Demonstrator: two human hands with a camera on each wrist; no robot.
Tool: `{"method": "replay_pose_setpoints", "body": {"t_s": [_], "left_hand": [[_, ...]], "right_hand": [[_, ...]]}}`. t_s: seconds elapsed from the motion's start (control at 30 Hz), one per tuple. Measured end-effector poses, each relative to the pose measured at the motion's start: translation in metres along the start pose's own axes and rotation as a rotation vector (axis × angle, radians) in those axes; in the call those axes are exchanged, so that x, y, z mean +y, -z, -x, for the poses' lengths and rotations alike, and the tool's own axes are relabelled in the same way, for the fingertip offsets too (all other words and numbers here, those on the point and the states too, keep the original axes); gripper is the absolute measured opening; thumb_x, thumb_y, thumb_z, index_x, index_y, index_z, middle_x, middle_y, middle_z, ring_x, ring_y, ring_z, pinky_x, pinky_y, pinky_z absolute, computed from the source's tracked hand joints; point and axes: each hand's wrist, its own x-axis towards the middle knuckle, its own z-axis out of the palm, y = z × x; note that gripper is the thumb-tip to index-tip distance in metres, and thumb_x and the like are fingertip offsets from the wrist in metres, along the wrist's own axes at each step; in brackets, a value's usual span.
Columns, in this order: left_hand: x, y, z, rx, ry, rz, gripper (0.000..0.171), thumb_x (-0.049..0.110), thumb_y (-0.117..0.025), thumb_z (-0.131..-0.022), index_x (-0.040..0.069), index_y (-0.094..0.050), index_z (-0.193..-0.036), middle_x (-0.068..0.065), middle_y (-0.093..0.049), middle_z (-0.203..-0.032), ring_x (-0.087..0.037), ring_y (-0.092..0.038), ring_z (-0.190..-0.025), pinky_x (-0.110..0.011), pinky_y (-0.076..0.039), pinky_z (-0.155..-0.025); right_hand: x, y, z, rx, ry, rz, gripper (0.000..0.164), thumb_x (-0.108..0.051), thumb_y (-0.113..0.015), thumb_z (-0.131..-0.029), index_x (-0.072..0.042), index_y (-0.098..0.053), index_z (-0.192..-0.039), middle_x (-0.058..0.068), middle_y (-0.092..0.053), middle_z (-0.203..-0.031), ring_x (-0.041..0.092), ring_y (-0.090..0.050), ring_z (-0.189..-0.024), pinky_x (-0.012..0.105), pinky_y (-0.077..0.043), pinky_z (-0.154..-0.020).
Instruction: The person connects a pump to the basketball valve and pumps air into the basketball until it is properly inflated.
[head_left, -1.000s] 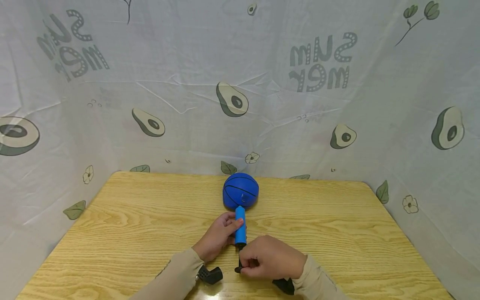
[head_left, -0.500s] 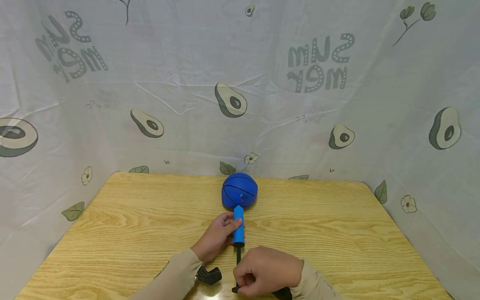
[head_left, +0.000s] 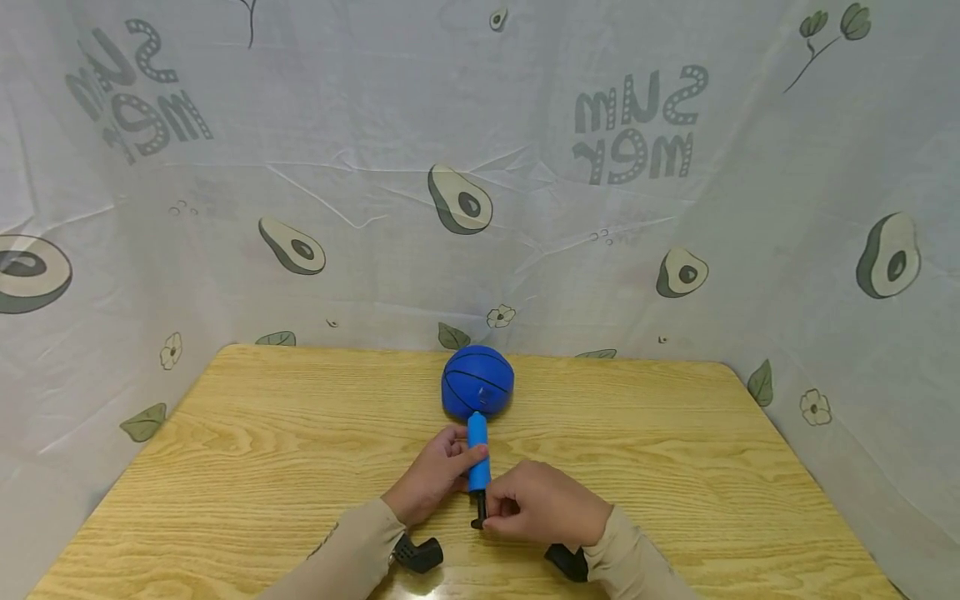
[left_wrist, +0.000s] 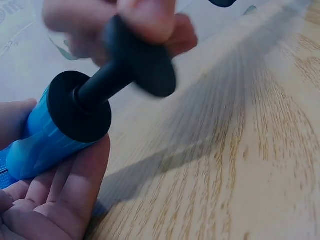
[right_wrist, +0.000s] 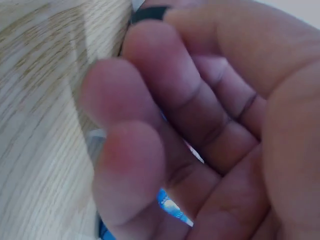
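Note:
A blue hand pump (head_left: pixel 478 467) lies in line with a blue toy basketball (head_left: pixel 477 379), its tip against the ball's near side; whether a needle is inside the ball is hidden. My left hand (head_left: pixel 435 471) holds the barrel, thumb on top and fingers beneath, as the left wrist view also shows with the barrel's black end cap (left_wrist: pixel 80 107). With curled fingers, my right hand (head_left: pixel 543 504) grips the black plunger handle (left_wrist: pixel 145 65). A short stretch of the black rod shows between cap and handle. In the right wrist view, fingers hide most of the pump.
The wooden table (head_left: pixel 300 417) extends to both sides of the hands. Behind it hangs a pale curtain (head_left: pixel 375 208) printed with avocados. A black wrist camera (head_left: pixel 418 553) sits at the left sleeve, and another black device (head_left: pixel 566 562) at the right.
My right hand first drew the plunger back toward me, then pushed it forward, so less rod now shows. The left hand and the ball have stayed in place.

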Motion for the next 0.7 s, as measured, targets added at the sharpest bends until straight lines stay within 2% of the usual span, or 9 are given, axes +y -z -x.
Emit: {"method": "replay_pose_setpoints", "body": {"t_s": [0.17,0.3,0.53,0.7], "left_hand": [[0.0005,-0.0009,0.0019,-0.015,-0.011,-0.011,0.052,0.025,-0.063,-0.106,-0.005,-0.039,-0.141,-0.009,-0.066,-0.107,-0.013,-0.066,-0.086,-0.026,-0.057,-0.074],[-0.0004,-0.0003,0.0017,-0.021,-0.009,-0.015,0.053,0.028,-0.062,-0.106,-0.005,-0.039,-0.141,-0.008,-0.065,-0.107,-0.013,-0.066,-0.088,-0.026,-0.056,-0.075],[-0.0017,0.0012,0.0008,-0.041,-0.013,-0.013,0.055,0.028,-0.062,-0.106,-0.005,-0.039,-0.143,-0.006,-0.063,-0.104,-0.014,-0.066,-0.087,-0.027,-0.057,-0.074],[0.0003,0.001,0.0017,-0.03,-0.011,-0.003,0.054,0.027,-0.06,-0.107,-0.006,-0.039,-0.145,-0.008,-0.065,-0.108,-0.015,-0.067,-0.087,-0.027,-0.058,-0.074]], "right_hand": [[0.0024,-0.0024,-0.0017,0.039,-0.019,0.023,0.024,-0.017,-0.078,-0.095,-0.024,-0.066,-0.075,-0.022,-0.058,-0.069,-0.008,-0.052,-0.061,0.013,-0.045,-0.057],[0.0025,-0.0033,-0.0017,0.037,0.017,0.043,0.026,-0.016,-0.077,-0.095,-0.025,-0.064,-0.075,-0.022,-0.054,-0.068,-0.009,-0.048,-0.059,0.012,-0.042,-0.055],[0.0011,-0.0059,-0.0029,-0.023,0.111,0.109,0.028,-0.014,-0.075,-0.096,-0.024,-0.06,-0.075,-0.021,-0.047,-0.067,-0.011,-0.042,-0.06,0.007,-0.036,-0.055],[-0.0051,-0.0067,-0.0028,-0.087,0.147,0.094,0.026,-0.014,-0.076,-0.094,-0.023,-0.061,-0.074,-0.022,-0.046,-0.065,-0.014,-0.04,-0.059,0.005,-0.036,-0.055]]}}
